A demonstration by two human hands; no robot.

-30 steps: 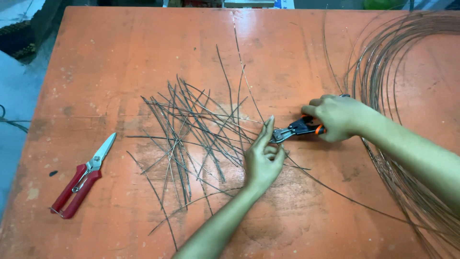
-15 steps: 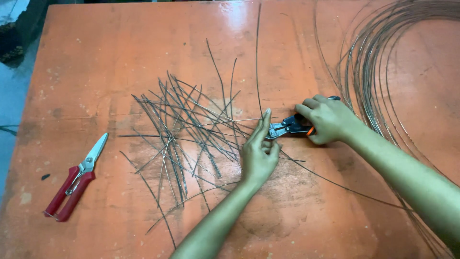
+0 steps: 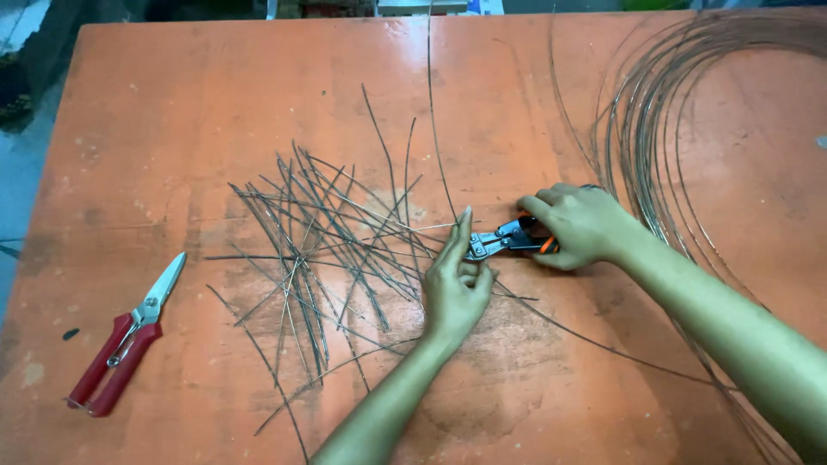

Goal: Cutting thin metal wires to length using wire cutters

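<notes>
My right hand (image 3: 581, 224) grips a pair of wire cutters (image 3: 508, 239) with orange handles, its jaws pointing left at a long thin wire (image 3: 433, 129) that runs up toward the table's far edge. My left hand (image 3: 457, 280) rests on the table just left of the jaws, fingers extended and together, touching the wire near the cut point. A pile of cut wire pieces (image 3: 319, 250) lies spread out left of my left hand.
A large coil of wire (image 3: 663, 138) lies at the right of the orange table (image 3: 172, 112). Red-handled shears (image 3: 125, 336) lie near the left front edge. A floor shows beyond the left edge.
Both hands have stayed at the same spot with the cutters on the wire. The long wire now points more straight up toward the far edge. The camera view shifted slightly.
</notes>
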